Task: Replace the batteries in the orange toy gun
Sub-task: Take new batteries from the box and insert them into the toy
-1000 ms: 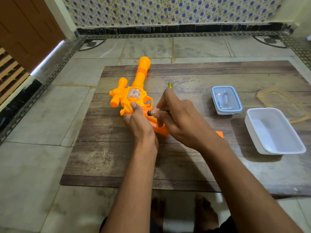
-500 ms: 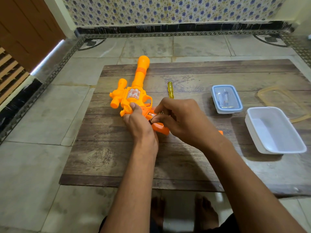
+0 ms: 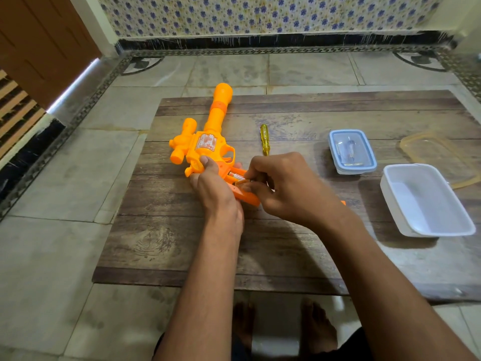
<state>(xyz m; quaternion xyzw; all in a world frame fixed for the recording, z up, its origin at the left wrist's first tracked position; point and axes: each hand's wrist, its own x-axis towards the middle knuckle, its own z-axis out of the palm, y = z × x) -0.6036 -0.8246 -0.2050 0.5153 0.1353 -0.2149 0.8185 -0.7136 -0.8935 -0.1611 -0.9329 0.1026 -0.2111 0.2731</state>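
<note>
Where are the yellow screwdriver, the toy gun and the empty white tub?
yellow screwdriver [image 3: 264,139]: head view, middle of its clear yellow handle.
orange toy gun [image 3: 218,118]: head view, on the long barrel.
white tub [image 3: 390,199]: head view, its near-left rim.

head cam | worn, faces forward-down | near above wooden board | single view

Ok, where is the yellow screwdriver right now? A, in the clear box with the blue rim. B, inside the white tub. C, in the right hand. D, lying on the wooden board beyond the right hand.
D: the yellow screwdriver lies free on the wooden board, just beyond the right hand, which works at the toy gun grip.
</note>
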